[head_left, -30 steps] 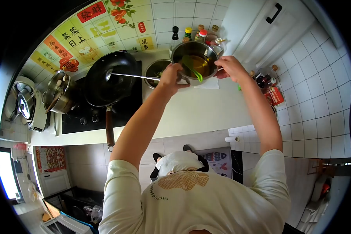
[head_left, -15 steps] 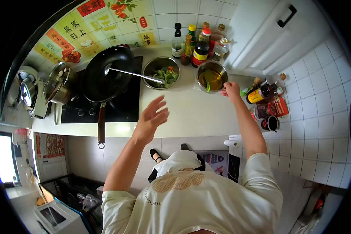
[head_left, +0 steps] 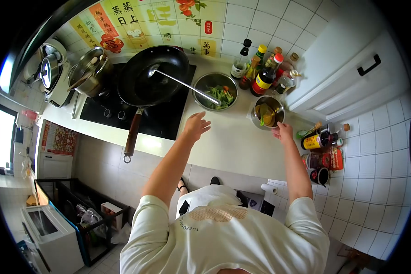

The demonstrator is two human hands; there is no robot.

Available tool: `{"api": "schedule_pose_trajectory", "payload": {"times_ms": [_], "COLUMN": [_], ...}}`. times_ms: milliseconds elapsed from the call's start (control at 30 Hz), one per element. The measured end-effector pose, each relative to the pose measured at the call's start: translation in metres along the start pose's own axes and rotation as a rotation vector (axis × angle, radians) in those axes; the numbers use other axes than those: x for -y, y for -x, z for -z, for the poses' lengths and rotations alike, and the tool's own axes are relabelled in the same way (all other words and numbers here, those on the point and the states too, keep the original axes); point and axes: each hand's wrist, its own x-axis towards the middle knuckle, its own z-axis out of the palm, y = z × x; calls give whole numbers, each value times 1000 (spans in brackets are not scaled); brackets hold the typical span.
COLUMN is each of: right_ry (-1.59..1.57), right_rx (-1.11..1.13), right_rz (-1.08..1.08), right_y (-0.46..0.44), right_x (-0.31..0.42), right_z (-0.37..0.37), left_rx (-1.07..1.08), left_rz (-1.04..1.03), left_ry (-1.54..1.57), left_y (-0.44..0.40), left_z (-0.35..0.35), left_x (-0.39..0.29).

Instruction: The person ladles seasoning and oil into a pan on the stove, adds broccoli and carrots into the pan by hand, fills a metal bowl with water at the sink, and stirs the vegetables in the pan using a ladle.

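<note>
My right hand has its fingers closed at the near right edge of a steel pot. Amber liquid, which looks like oil, lies in this pot with a green spoon; the pot seems slightly tilted. My left hand hovers above the counter with fingers apart and nothing in them. Just beyond it sits a steel bowl of cut green vegetables with orange pieces. A long-handled metal ladle rests with its head in the black wok and its handle end over the bowl.
The wok stands on a black cooktop, its wooden handle jutting past the counter edge. A steel pot with utensils is at the left. Sauce bottles stand behind the pot; more bottles and jars line the right wall.
The view has shifted, so the counter items appear farther right. My left hand has come closer to the vegetable bowl. My right hand stays on the pot, whose liquid has shifted.
</note>
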Motion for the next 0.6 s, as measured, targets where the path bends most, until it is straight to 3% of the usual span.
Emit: {"api": "schedule_pose_trajectory", "payload": {"times_ms": [67,133,167,233,267,333,467,600], "right_ry": [102,374,380,526,530,403,448,547], "right_rx": [-20,-175,-177,-283,-282,-192,-4,431], "right_rz": [-23,199,207,672,676,858,794,885], "right_y": [10,33,33,32,35,68,131,154], "right_x": [8,17,11,-6,-11,-1,42,79], "right_z": [5,5,9,14,14,-6,-50,-95], "left_rx": [-83,-164,-200,-283,-282,-223,-219,-155], "left_rz": [-47,-93,-119,-152,-152,-137,-165,-167], "left_ry": [29,59,18,-36,-30,-108,-20,-51], "left_y": [-17,-34,-42,-51,-53,-64,-42,-4], "left_z": [-15,-20,-21,-21,-19,-12,-18,-3], "left_x": [-1,-4,-4,-4,-6,-4,2,19]}}
